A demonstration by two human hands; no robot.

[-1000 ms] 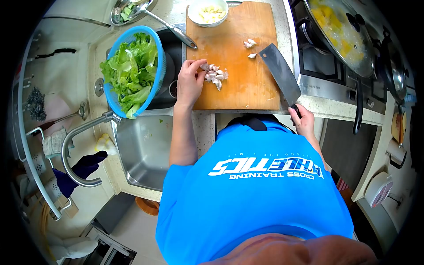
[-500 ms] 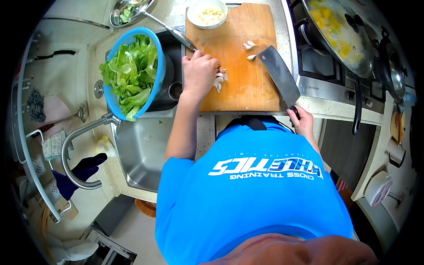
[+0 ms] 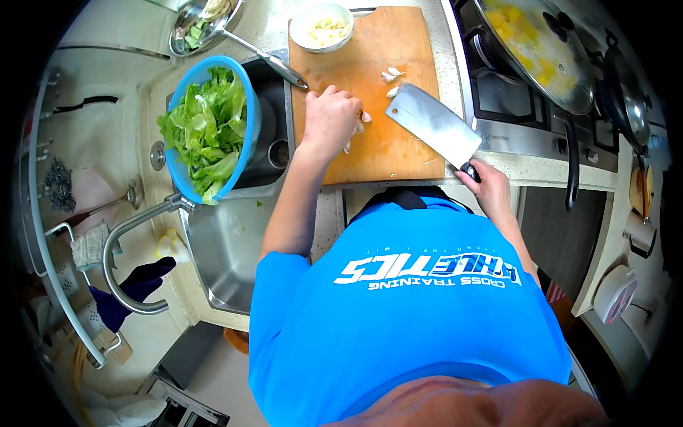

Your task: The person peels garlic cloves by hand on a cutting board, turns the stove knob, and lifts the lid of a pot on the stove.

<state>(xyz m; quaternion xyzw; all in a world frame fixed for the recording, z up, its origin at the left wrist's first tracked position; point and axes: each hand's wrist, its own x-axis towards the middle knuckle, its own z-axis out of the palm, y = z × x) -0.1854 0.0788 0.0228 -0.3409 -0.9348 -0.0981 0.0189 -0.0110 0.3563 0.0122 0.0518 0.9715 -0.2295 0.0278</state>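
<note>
My left hand (image 3: 329,122) is over the left part of the wooden cutting board (image 3: 398,43), fingers curled beside unpeeled garlic cloves (image 3: 360,124); the hand covers some of them, and what its fingertips hold is hidden. My right hand (image 3: 489,186) grips the dark handle of a cleaver (image 3: 435,124) at the board's lower right, its broad blade lying across the right side. More garlic cloves (image 3: 391,75) lie near the blade's tip. A white bowl (image 3: 321,27) with pale yellow pieces stands at the top left of the board.
A blue basket (image 3: 253,128) of lettuce (image 3: 206,132) stands at the left by the sink (image 3: 231,242) and faucet (image 3: 114,249). Behind it, a ladle (image 3: 267,58) rests on a metal bowl (image 3: 193,28). A lidded pan (image 3: 541,53) with yellow food sits on the stove at right.
My left hand has moved right, over the garlic cloves. The cleaver in my right hand has swung left, and its blade has turned to face up more, now looking brighter.
</note>
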